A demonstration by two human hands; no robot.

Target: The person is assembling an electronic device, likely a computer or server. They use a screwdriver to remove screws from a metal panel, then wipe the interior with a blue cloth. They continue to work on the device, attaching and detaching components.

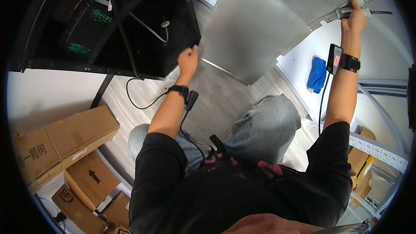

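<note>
My right hand (356, 19) is closed around the grey handle of a screwdriver (343, 13), whose dark shaft points to the right. That same hand rests against the edge of a large bare metal panel (255, 21), with a finger lying over its face beside a round vent pattern. The panel stands tilted in front of me. My left hand (188, 63) has its fingers curled at the lower right edge of an open black cabinet (182, 21). What they hold, if anything, is hidden.
Inside the cabinet are cables and green-lit parts (102, 16). A blue cloth (317, 74) lies on a white surface at right. Cardboard boxes (73, 134) are stacked at lower left, and a white perforated rack (379, 149) stands at lower right. Cables hang from both wrist devices.
</note>
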